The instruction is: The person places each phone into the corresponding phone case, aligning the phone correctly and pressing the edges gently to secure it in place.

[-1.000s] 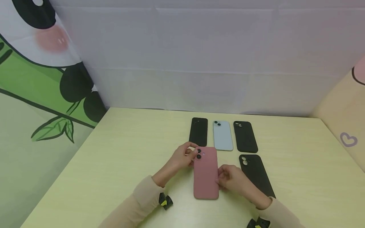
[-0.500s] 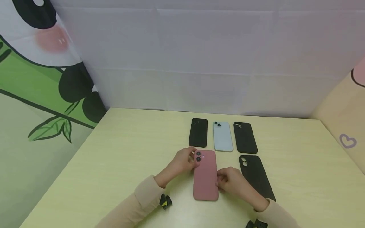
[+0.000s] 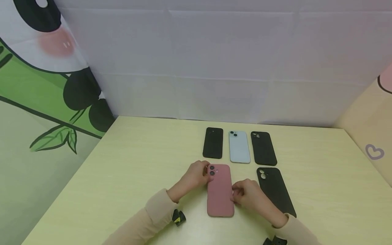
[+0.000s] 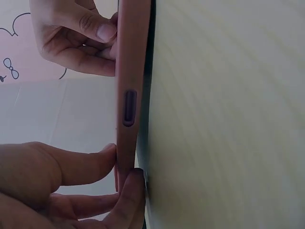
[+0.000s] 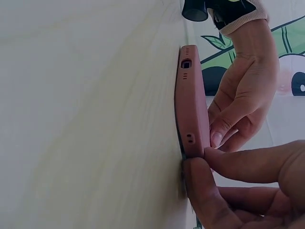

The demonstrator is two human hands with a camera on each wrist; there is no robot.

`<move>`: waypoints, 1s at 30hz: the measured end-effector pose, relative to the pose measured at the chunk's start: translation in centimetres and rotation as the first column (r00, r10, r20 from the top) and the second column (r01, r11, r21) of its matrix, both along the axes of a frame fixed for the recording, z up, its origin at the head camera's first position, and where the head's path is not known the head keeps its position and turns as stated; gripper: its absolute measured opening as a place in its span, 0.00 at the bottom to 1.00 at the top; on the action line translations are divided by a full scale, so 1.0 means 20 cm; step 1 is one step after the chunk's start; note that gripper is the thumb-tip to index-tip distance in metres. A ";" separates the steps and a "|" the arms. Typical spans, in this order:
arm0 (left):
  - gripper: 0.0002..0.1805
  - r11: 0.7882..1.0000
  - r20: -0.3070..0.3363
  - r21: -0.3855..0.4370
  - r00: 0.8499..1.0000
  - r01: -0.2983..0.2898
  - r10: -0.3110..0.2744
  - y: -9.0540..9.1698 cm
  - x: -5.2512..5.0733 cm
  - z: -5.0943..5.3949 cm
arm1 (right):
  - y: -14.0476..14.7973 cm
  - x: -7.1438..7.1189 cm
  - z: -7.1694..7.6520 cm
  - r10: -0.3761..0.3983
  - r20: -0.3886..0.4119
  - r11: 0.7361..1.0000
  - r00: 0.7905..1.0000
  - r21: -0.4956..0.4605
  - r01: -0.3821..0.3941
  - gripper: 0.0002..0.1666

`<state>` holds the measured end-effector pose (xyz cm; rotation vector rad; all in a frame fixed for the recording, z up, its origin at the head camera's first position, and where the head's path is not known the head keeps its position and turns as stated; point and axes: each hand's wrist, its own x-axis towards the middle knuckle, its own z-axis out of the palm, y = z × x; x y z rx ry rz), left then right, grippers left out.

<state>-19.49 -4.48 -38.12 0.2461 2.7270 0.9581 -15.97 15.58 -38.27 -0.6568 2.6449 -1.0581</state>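
Note:
A phone in a pink case (image 3: 219, 194) lies back up near the table's front, its two camera lenses at the upper left. My left hand (image 3: 193, 176) pinches its upper left edge between thumb and fingers. On the opposite side my right hand (image 3: 249, 195) pinches the right edge, lower down. In the left wrist view the pink case (image 4: 131, 57) shows a side cutout, with a thumb and fingers gripping below it. The right wrist view shows the end port cutout of the pink case (image 5: 190, 105), close to the tabletop. The phone's screen is hidden underneath.
Behind the pink case lie a black phone or case (image 3: 213, 143), a light blue phone (image 3: 239, 147) and a black case (image 3: 264, 148) with camera holes. Another black case (image 3: 275, 190) lies beside my right forearm. All rest on the pale wooden table (image 3: 137, 153).
The pink case's upper end has come down and toward me, so it lies flatter. My left hand has moved slightly nearer with it; the right hand keeps its hold almost in place.

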 end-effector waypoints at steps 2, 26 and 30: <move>0.17 1.000 -0.010 -0.015 1.000 0.009 -0.009 0.00 0.00 0.00 | 0.00 0.00 0.00 -0.010 -0.006 1.000 1.000 0.005 0.010 0.10; 0.19 0.995 -0.028 -0.102 1.000 0.009 -0.012 0.03 0.04 0.03 | 0.01 0.02 0.03 -0.020 0.021 0.999 1.000 0.045 0.019 0.11; 0.20 0.997 -0.051 -0.078 0.999 -0.006 0.002 0.02 0.03 0.04 | 0.03 0.02 0.05 -0.046 0.034 0.998 0.998 0.047 0.044 0.12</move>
